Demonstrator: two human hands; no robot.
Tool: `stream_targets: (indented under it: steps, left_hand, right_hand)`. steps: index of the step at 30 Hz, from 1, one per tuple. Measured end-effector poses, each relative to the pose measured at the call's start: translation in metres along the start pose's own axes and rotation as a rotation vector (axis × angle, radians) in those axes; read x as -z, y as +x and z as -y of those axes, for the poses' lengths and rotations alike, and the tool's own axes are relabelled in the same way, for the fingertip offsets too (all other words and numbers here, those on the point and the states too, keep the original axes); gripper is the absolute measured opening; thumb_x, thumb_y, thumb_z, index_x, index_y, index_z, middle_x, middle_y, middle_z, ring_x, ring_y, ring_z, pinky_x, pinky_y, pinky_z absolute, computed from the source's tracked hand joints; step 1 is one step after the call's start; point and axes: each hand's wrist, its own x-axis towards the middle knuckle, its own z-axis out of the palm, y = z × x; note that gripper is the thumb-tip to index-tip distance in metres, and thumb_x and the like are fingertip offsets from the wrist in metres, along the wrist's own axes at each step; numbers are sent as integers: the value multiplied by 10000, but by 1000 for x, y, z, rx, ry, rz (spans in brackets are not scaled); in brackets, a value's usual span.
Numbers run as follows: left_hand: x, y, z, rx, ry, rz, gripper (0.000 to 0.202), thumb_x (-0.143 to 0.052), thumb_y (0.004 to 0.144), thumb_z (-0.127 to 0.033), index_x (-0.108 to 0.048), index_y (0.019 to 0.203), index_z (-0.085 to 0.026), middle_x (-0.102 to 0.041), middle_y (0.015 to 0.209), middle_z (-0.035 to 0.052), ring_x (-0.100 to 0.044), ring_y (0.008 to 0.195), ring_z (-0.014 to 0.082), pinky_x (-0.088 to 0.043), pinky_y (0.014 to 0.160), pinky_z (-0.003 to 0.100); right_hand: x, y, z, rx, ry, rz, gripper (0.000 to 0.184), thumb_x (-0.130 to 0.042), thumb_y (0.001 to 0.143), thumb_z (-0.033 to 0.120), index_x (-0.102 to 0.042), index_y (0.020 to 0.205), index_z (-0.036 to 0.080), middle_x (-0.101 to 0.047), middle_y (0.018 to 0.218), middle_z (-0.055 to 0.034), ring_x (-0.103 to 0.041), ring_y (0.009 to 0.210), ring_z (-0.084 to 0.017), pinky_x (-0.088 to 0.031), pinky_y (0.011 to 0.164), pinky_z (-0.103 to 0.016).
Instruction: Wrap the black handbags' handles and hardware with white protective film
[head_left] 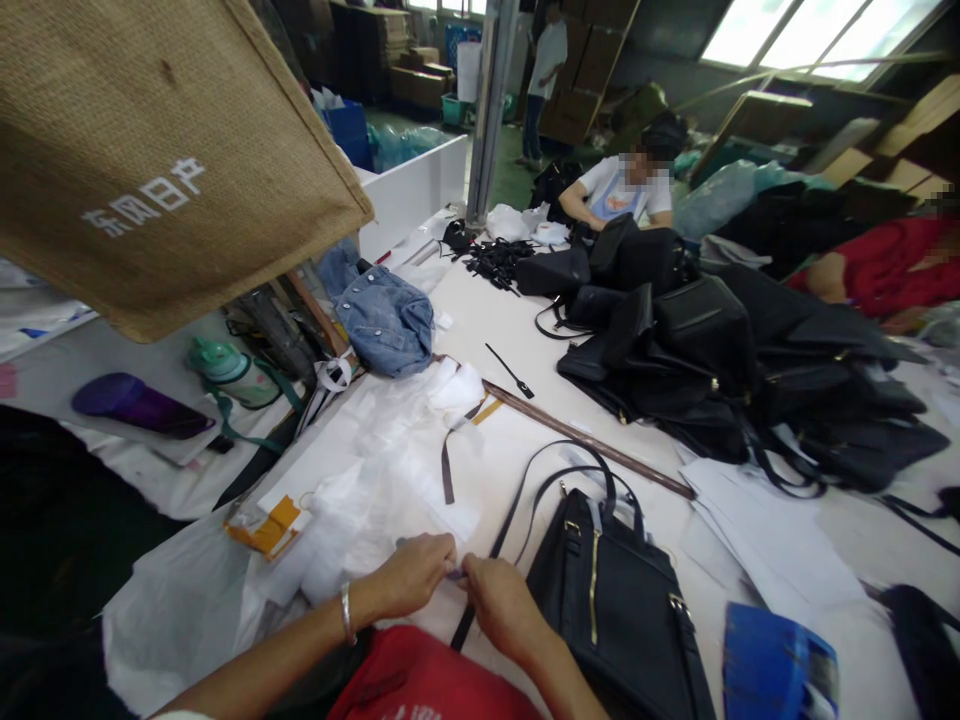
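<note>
My left hand (416,575), with a silver bangle at its wrist, is closed in a pinch. My right hand (504,602) is closed too, its fingertips almost touching the left ones. A small dark bit shows between them, too small to name. Beside my right hand lies a black backpack (634,590) with a gold zip and buckles. One of its thin black straps (517,500) runs behind my right hand and comes out below it; whether the fingers grip it is hidden. White crumpled wrapping (360,510) lies to the left of my hands.
A pile of black bags (697,330) covers the table's far right. A blue container (776,660) stands near right. A denim garment (386,315) and burlap panel (165,140) are at left, above bottles (142,405). A brown strip (592,440) crosses the table. Co-workers sit beyond.
</note>
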Motion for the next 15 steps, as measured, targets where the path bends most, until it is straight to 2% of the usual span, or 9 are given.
stream_targets:
  steps: [2,5,8,10,13,15]
  left_hand:
    - [0,0,-1,22,23,10,132,-370,932,-220,-496,895,-230,-618,836,14,-555,755,192,-363,658,283]
    - [3,-1,1,61,42,-13,144,-353,935,-213,-485,879,-228,-615,817,14,-552,738,193,-365,657,288]
    - [4,-1,1,68,24,-33,154,-337,939,-215,-476,874,-226,-611,830,21,-560,755,196,-385,681,295]
    - [2,1,-1,53,16,-21,143,-343,935,-216,-479,890,-226,-618,862,34,-570,782,202,-398,701,302]
    - [0,6,-4,26,21,-2,131,-361,926,-214,-491,924,-223,-626,901,52,-582,818,217,-414,724,316]
    - [2,8,-4,31,24,-9,129,-366,924,-216,-495,929,-221,-627,900,54,-584,821,221,-419,723,321]
  right_hand:
    - [1,0,0,20,18,-10,114,-487,887,186,-579,956,186,-696,841,-66,-632,803,-218,-357,662,-269]
    - [3,-4,-14,11,57,-51,157,-518,882,215,-587,1022,205,-683,870,-56,-606,840,-222,-357,706,-275]
    - [4,-3,-28,-32,14,-44,129,-479,893,185,-607,910,195,-675,842,-65,-595,819,-225,-348,705,-285]
    - [3,1,-29,-23,-5,-21,151,-456,899,176,-599,853,191,-672,812,-64,-597,791,-222,-343,678,-282]
    - [1,7,-26,15,30,4,142,-462,897,190,-598,860,203,-670,807,-54,-600,788,-220,-353,662,-275]
    - [1,7,-30,37,66,7,143,-460,901,196,-603,909,209,-677,839,-52,-606,819,-221,-372,719,-284]
